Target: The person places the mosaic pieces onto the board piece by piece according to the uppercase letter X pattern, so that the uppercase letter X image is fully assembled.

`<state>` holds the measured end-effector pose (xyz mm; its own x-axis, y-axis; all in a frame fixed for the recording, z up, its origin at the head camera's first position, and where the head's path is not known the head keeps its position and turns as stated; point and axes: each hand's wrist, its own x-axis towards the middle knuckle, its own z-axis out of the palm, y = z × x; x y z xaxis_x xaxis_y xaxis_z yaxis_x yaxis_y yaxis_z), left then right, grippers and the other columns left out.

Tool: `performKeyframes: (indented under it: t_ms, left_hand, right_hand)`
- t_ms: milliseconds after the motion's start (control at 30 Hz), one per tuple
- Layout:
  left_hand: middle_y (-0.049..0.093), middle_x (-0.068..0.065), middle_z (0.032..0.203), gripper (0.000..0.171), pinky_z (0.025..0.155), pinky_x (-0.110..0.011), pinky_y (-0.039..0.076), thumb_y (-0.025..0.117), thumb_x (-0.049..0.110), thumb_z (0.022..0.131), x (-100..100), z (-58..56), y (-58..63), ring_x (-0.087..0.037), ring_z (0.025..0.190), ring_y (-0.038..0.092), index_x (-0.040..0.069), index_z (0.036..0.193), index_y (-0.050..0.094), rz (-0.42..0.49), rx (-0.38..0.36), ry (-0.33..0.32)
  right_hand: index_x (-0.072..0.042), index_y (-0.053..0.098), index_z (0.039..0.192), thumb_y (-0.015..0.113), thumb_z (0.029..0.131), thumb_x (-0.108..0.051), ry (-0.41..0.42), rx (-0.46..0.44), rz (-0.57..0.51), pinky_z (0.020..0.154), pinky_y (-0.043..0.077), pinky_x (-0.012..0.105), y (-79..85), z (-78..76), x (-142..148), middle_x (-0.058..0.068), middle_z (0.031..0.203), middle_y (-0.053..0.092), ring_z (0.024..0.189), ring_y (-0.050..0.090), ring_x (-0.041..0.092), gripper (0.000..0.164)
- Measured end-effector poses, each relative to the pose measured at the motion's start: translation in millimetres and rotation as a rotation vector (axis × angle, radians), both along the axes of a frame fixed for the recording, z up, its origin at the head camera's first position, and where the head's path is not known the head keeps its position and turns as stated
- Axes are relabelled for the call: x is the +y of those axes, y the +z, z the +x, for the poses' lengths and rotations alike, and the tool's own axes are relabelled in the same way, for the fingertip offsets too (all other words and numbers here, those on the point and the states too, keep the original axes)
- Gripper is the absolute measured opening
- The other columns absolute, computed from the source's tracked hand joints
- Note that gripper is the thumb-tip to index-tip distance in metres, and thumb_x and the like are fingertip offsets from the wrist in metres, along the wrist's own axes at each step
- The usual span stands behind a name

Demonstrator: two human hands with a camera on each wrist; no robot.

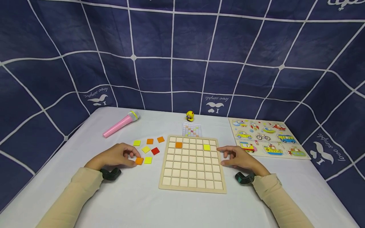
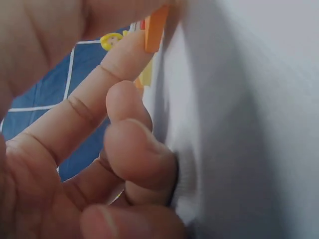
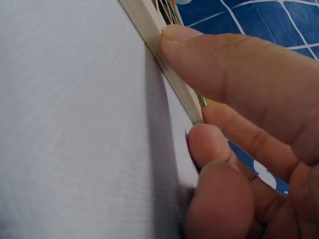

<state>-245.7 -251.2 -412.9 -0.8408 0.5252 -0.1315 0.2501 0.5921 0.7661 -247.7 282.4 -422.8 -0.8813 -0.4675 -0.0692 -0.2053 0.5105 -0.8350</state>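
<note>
Between the thumb and index finger of my left hand point(image 1: 119, 154) is an orange square tile point(image 1: 139, 161), pinched at its edges close to the tablecloth. The left wrist view shows that orange tile point(image 2: 157, 29) standing edge-on, with the other fingers bent below it. Centred on the table lies a wooden grid board point(image 1: 192, 190). One orange tile point(image 1: 178, 145) and one yellow tile point(image 1: 206, 147) sit in its upper cells. My right hand point(image 1: 240, 157) rests at the board's right side, thumb and index finger touching the edge point(image 3: 172, 74), remaining fingers loosely bent.
Left of the board are loose yellow tiles point(image 1: 148, 160), orange tiles point(image 1: 150, 141) and a red tile point(image 1: 155, 151). A patterned card point(image 1: 191, 129) and yellow figurine point(image 1: 189, 116) are behind it. A pink microphone point(image 1: 118, 126) lies back left, a vehicle puzzle point(image 1: 268, 139) back right.
</note>
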Motion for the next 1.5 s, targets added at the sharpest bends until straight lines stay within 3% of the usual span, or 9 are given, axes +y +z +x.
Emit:
performKeyframes:
  t_ms: [400, 967, 1500]
  left_hand:
    - [0.056, 0.003, 0.082, 0.028, 0.062, -0.025, 0.037, 0.089, 0.018, 0.085, 16, 4.2, 7.2, -0.011, 0.066, 0.046, 0.006, 0.107, 0.077, 0.051, 0.135, 0.048]
    - [0.056, 0.008, 0.073, 0.022, 0.059, -0.025, 0.039, 0.089, 0.017, 0.083, 68, 12.0, 3.7, -0.007, 0.06, 0.048, 0.018, 0.102, 0.078, 0.076, 0.306, 0.07]
    - [0.054, 0.01, 0.067, 0.025, 0.055, -0.023, 0.034, 0.089, 0.017, 0.084, 117, 3.5, 8.8, -0.007, 0.054, 0.044, 0.016, 0.108, 0.08, 0.085, 0.351, 0.11]
  right_hand:
    - [0.007, 0.064, 0.142, 0.088, 0.089, -0.009, -0.008, 0.013, 0.024, 0.053, 0.041, 0.021, -4.2, -2.8, 3, 0.007, 0.098, 0.058, 0.065, 0.046, 0.008, 0.061]
    - [0.008, 0.063, 0.143, 0.088, 0.089, -0.008, -0.01, 0.001, 0.011, 0.053, 0.042, 0.021, -2.7, -2.8, 2, 0.007, 0.099, 0.058, 0.064, 0.045, 0.008, 0.062]
    - [0.008, 0.063, 0.144, 0.088, 0.089, -0.008, -0.021, -0.016, 0.014, 0.053, 0.04, 0.021, -1.6, -2.5, 1, 0.008, 0.099, 0.058, 0.065, 0.044, 0.008, 0.063]
